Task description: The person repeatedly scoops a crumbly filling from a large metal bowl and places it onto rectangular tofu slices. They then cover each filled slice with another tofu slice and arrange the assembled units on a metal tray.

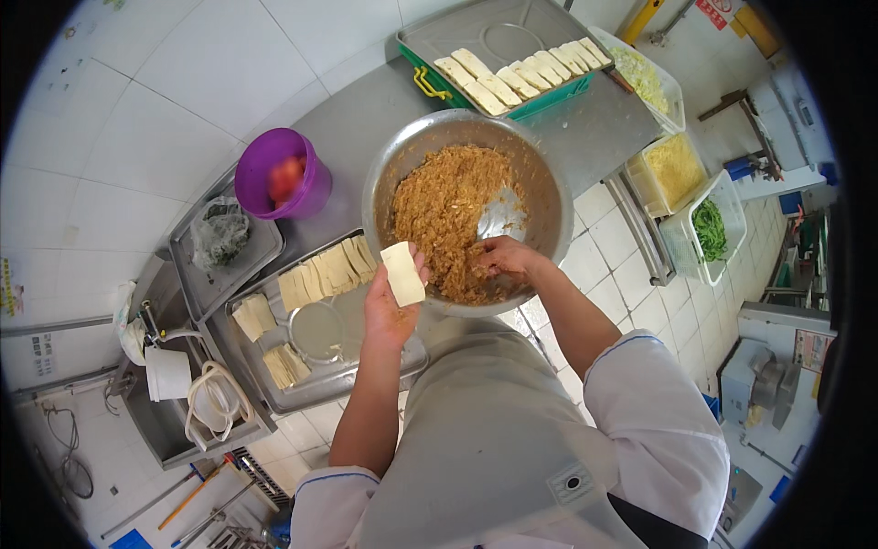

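Note:
A flat, pale rectangular slice of tofu (pixel 403 274) lies across the palm of my left hand (pixel 390 306), held by its curled fingers. My right hand (pixel 508 259) reaches over the near right side of a large steel bowl (pixel 377 197), its fingers curled into the brown minced filling (pixel 448 206); the fingertips are partly hidden there. To the left of the bowl, a metal tray (pixel 357 377) carries several stacks of similar tofu slices (pixel 315 277). Beyond the bowl, another metal tray (pixel 434 37) holds rows of thicker pale pieces (pixel 494 80).
The far tray rests on a green crate (pixel 549 101) with a yellow handle. A purple bucket (pixel 306 188) with red contents stands left, near a bagged green bundle (pixel 219 233). Tubs of shredded vegetables (pixel 677 169) line the right. A sink (pixel 165 430) with a hose is at lower left.

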Demonstrator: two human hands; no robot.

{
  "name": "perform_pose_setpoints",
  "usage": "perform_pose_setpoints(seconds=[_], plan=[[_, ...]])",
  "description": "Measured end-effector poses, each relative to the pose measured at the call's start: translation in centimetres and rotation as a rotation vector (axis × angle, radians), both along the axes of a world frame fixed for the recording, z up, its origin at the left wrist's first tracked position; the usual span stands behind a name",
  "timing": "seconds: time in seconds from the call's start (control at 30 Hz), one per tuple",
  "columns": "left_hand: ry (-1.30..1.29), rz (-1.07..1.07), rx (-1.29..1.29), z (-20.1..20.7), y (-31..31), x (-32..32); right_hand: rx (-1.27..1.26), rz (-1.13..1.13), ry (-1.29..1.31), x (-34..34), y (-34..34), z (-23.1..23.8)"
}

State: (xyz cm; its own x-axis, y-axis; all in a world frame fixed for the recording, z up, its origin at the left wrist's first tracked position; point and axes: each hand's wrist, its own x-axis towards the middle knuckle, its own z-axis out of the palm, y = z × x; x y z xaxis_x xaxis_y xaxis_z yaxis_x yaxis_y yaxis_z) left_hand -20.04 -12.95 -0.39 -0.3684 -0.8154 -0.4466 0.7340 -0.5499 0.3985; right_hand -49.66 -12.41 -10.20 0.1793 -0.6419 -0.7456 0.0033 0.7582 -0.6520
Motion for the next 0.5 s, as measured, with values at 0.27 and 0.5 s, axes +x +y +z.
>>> perform_pose_setpoints(seconds=[0.27, 0.5], plan=[[0.025, -0.035, 0.005, -2.4, -0.1, -5.0, -0.251, -0.187, -0.339, 2.2, 0.8, 12.8], [0.186, -0.036, -0.077, 1.1, 0.2, -7.4, -0.913, 0.067, 0.576, 7.3, 0.1, 17.9]])
